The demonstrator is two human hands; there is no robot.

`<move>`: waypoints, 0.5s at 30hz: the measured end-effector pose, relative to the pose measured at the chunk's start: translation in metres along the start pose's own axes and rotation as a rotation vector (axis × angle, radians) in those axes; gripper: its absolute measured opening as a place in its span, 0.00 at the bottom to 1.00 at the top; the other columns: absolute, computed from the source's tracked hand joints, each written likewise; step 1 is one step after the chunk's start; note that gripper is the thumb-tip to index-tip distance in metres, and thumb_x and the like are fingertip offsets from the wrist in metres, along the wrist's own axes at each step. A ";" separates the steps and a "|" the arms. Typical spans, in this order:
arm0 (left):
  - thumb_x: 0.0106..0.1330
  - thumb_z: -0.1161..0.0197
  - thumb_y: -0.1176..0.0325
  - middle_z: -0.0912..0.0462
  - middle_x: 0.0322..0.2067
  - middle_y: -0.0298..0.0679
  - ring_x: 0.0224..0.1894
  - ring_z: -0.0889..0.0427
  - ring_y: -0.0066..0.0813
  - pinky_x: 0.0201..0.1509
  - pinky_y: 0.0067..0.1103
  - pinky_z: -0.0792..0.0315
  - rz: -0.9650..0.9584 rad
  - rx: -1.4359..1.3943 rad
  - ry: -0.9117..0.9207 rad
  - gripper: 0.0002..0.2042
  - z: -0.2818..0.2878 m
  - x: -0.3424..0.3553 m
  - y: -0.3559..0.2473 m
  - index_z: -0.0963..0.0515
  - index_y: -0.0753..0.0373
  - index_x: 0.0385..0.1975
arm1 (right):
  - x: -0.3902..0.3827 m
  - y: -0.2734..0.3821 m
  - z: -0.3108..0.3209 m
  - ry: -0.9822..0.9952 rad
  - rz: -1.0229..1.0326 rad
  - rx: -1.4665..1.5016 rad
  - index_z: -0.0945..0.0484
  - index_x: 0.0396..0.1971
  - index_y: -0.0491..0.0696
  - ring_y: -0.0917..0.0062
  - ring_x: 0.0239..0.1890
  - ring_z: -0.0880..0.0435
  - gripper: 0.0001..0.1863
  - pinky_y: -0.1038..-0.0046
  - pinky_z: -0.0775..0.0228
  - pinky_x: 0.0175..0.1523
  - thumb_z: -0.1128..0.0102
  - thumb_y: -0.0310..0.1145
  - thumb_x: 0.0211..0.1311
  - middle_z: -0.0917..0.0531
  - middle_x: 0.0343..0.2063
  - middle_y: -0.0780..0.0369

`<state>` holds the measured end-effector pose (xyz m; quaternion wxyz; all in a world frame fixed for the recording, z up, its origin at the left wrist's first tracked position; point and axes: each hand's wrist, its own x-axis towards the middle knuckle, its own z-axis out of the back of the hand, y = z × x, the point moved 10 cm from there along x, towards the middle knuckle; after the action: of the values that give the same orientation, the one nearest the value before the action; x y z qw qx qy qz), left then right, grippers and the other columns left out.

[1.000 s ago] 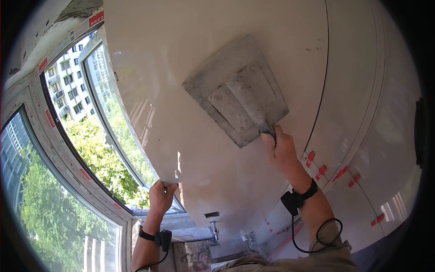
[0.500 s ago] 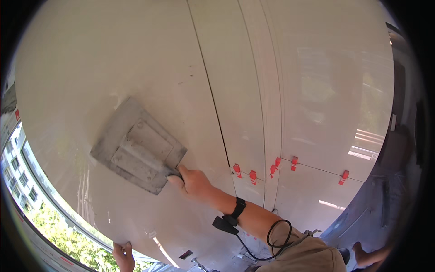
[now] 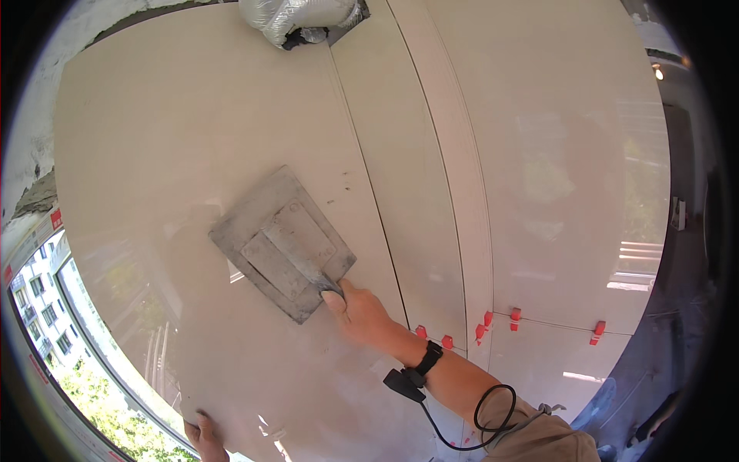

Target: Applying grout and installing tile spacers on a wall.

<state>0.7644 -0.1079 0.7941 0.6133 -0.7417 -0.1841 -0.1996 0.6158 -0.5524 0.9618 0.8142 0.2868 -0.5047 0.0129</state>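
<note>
My right hand [image 3: 362, 314] is closed around the handle of a grey, worn rectangular float [image 3: 296, 254]. The float lies flat at the face of a large glossy beige wall tile [image 3: 231, 115], tilted with its handle toward the lower right. Whether it presses on the tile or hovers just off it, I cannot tell. At the lower left my left hand [image 3: 206, 439] has its fingers curled at the tile's edge by the window; part of that hand is cut off. A black strap with a small black device [image 3: 406, 381] and a cable is on my right wrist.
Red tile-levelling clips [image 3: 515, 319] sit along the joints at right. A silver foil duct [image 3: 296, 17] sticks out of the wall at the top. A window [image 3: 58, 300] is at left, and a narrow beige tile strip [image 3: 408, 154] runs beside the large tile.
The float in my right hand has moved up the tile and a little right. My view has shifted upward, bringing in the foil duct. My left hand stays at the tile's edge.
</note>
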 end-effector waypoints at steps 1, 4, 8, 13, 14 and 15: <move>0.70 0.43 0.67 0.33 0.24 0.24 0.22 0.38 0.10 0.22 0.12 0.45 -0.014 -0.024 0.021 0.06 -0.013 -0.002 -0.011 0.28 0.63 0.38 | 0.000 0.003 0.001 -0.002 0.017 0.001 0.31 0.34 0.38 0.48 0.22 0.24 0.24 0.52 0.34 0.27 0.53 0.50 0.69 0.24 0.17 0.46; 0.69 0.43 0.70 0.32 0.23 0.23 0.21 0.38 0.09 0.21 0.11 0.45 -0.055 -0.047 0.028 0.04 -0.028 -0.007 -0.029 0.27 0.61 0.39 | 0.000 0.011 0.007 -0.014 0.034 0.036 0.32 0.35 0.38 0.46 0.22 0.24 0.25 0.52 0.34 0.27 0.54 0.50 0.70 0.25 0.16 0.45; 0.69 0.43 0.69 0.30 0.26 0.24 0.23 0.35 0.10 0.23 0.10 0.42 0.000 -0.080 0.029 0.07 -0.018 -0.010 -0.019 0.27 0.63 0.43 | 0.018 0.035 0.031 -0.116 0.131 0.100 0.32 0.33 0.36 0.43 0.24 0.25 0.27 0.53 0.33 0.30 0.56 0.51 0.70 0.25 0.17 0.43; 0.69 0.42 0.68 0.28 0.28 0.27 0.24 0.34 0.12 0.22 0.12 0.39 -0.008 -0.025 -0.032 0.10 -0.030 -0.010 -0.034 0.28 0.63 0.45 | 0.048 0.002 0.057 -0.230 0.038 0.086 0.33 0.30 0.36 0.44 0.24 0.25 0.27 0.55 0.33 0.30 0.56 0.51 0.71 0.26 0.18 0.43; 0.69 0.42 0.68 0.28 0.28 0.27 0.24 0.34 0.12 0.22 0.12 0.39 -0.007 -0.024 -0.035 0.10 -0.023 -0.009 -0.025 0.28 0.63 0.45 | 0.047 0.002 0.058 -0.187 0.005 0.090 0.33 0.30 0.36 0.43 0.24 0.25 0.28 0.55 0.33 0.31 0.57 0.51 0.71 0.26 0.18 0.43; 0.69 0.42 0.67 0.28 0.28 0.27 0.23 0.34 0.12 0.21 0.13 0.39 -0.015 -0.048 0.011 0.10 -0.021 -0.002 -0.013 0.28 0.63 0.45 | 0.048 0.003 0.062 -0.157 -0.023 0.090 0.33 0.29 0.36 0.43 0.24 0.26 0.28 0.55 0.34 0.31 0.57 0.51 0.71 0.26 0.18 0.42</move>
<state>0.7542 -0.1267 0.8074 0.5949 -0.7536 -0.1814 -0.2126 0.5878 -0.5928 1.0226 0.7584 0.3292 -0.5625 0.0037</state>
